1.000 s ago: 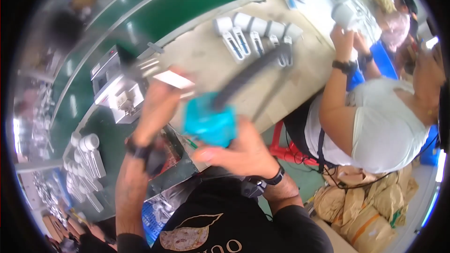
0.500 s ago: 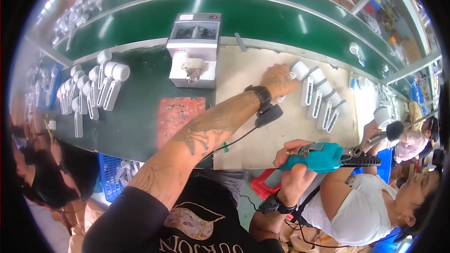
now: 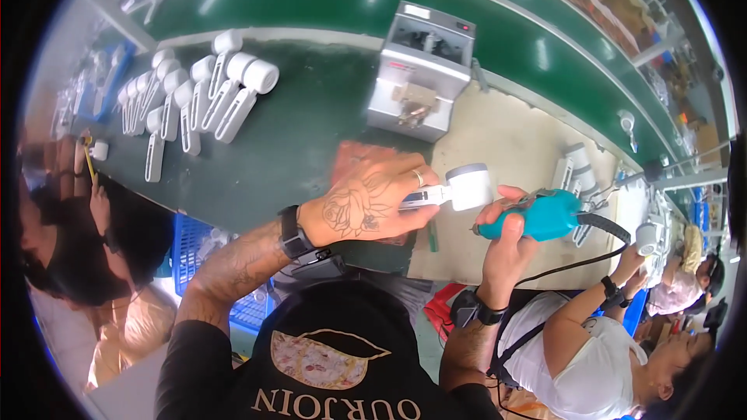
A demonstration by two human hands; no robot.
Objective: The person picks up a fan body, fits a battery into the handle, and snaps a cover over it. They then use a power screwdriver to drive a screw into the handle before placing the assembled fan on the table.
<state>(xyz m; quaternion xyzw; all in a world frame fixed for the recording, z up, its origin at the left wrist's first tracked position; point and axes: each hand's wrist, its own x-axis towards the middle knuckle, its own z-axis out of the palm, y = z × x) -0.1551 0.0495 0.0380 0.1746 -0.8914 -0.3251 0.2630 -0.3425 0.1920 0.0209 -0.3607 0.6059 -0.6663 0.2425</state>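
Note:
My left hand (image 3: 369, 201) is closed round the slotted handle of a white handheld device (image 3: 470, 187) with a round, drum-shaped head. It holds the device over the red mat (image 3: 359, 157), head pointing right. Close to that head, my right hand (image 3: 504, 249) grips a teal electric screwdriver (image 3: 538, 218), its tip pointing left. A black cord runs from the tool's right end, where a metal hanger is also attached. The tip and the device look apart.
A grey box-shaped screw feeder (image 3: 412, 101) stands at the back middle. Several similar white devices (image 3: 237, 113) lie on the green table at left, and more (image 3: 577, 171) lie at right. Co-workers sit on both sides; a blue basket (image 3: 187, 241) is below the table edge.
My left hand has come back from the right-hand row to above the red mat, bringing a white device. The screwdriver has turned its tip toward that device. The view has shifted.

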